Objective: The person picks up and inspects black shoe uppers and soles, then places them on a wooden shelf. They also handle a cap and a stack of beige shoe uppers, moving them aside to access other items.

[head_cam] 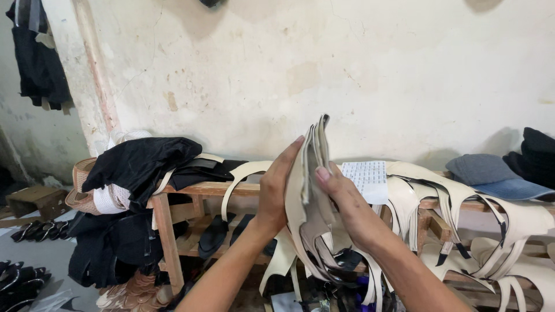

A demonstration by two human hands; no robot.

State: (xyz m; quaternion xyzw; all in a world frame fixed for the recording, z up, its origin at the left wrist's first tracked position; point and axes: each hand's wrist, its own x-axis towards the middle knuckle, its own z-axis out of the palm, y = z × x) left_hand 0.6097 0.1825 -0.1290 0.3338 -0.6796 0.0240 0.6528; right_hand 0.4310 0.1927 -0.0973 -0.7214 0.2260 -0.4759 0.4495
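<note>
Stack of cream cut pieces (309,190), thin and flat, black-edged at the lower ends. Held upright, on edge, between the two hands: left hand (276,188) flat against its left face, right hand (347,205) on its right face. Top edges fan slightly apart above the fingertips; the lower strap-like ends hang down below the wrists.

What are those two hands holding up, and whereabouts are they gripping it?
A stack of cream cut-out pieces, upright. The left hand presses its left face; the right hand grips its right edge near the middle.
</note>
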